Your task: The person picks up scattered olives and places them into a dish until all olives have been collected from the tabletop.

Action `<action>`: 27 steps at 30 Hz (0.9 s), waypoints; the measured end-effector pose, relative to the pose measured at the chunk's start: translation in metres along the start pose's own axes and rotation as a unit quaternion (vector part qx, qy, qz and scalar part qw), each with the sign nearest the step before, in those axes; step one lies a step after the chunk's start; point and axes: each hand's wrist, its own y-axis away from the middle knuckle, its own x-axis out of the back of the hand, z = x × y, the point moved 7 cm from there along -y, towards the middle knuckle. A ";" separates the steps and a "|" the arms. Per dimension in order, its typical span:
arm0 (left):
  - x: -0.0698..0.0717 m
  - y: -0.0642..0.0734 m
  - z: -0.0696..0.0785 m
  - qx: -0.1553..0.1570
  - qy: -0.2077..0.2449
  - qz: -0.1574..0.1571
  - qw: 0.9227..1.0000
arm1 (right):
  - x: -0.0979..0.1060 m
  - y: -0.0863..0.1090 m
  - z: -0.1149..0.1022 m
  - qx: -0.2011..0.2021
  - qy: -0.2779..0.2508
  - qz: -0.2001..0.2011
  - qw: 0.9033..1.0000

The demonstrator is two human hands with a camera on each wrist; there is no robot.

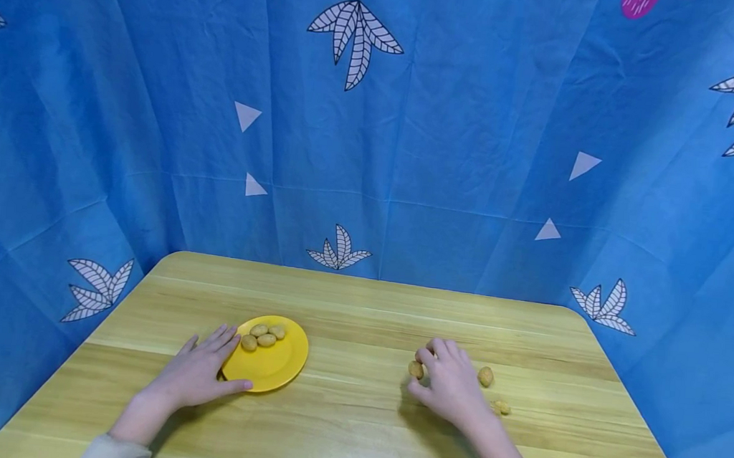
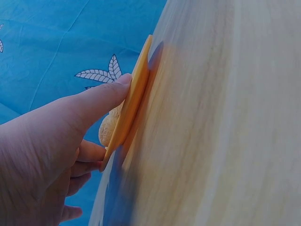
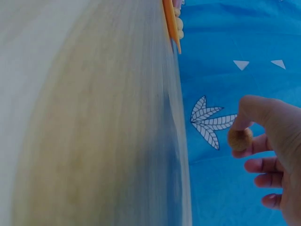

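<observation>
My left hand rests at the left rim of a round yellow plate, fingers spread and thumb along the near rim. In the left wrist view the thumb lies against the plate's edge, with the fingertips at its other side. Several tan, wrinkled walnuts sit together toward the back left of the plate. To the right, my right hand pinches a brown walnut between thumb and forefinger, above the table. The other right fingers are loosely bent.
One more walnut lies on the wooden table just right of my right hand. Close to that wrist are small knobbly tan pieces, partly covered by the arm. A blue patterned curtain hangs behind and at both sides.
</observation>
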 end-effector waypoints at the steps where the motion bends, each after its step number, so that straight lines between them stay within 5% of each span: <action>1: 0.000 0.000 0.000 0.001 0.000 -0.001 1.000 | 0.001 -0.001 -0.002 0.004 -0.001 0.007 1.000; 17: -0.002 -0.002 -0.002 0.007 0.003 -0.008 1.000 | 0.008 -0.019 -0.030 0.054 -0.011 0.078 0.995; 27: 0.002 -0.003 0.001 0.008 0.001 -0.010 1.000 | 0.007 -0.032 -0.046 0.067 -0.027 0.084 0.994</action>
